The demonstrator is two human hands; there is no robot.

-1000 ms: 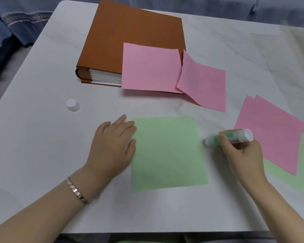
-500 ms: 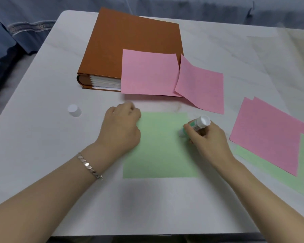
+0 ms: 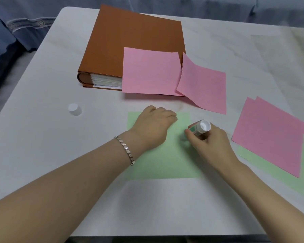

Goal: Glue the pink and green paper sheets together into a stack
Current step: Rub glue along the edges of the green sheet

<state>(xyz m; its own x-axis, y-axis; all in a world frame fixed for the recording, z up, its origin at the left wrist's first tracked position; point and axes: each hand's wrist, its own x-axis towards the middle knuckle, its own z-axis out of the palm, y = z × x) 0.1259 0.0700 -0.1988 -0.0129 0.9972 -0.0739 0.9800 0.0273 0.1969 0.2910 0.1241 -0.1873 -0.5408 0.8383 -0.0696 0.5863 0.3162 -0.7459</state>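
Your right hand (image 3: pixel 209 142) slid the glue stick (image 3: pixel 198 128) inward, gripping it | left hand (image 3: pixel 153 127), fingers curled, pins green sheet (image 3: pixel 165 163) flat on the bench (image 3: pixel 42 155) | tip hidden, maybe touching | rub gently to every edge, keep pinning.

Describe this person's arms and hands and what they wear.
Both forearms are bare, with no sleeves in view, and neither the left hand nor the right hand wears a glove. A silver bracelet of small flat metal links circles the left wrist. The right wrist is bare; no rings show.
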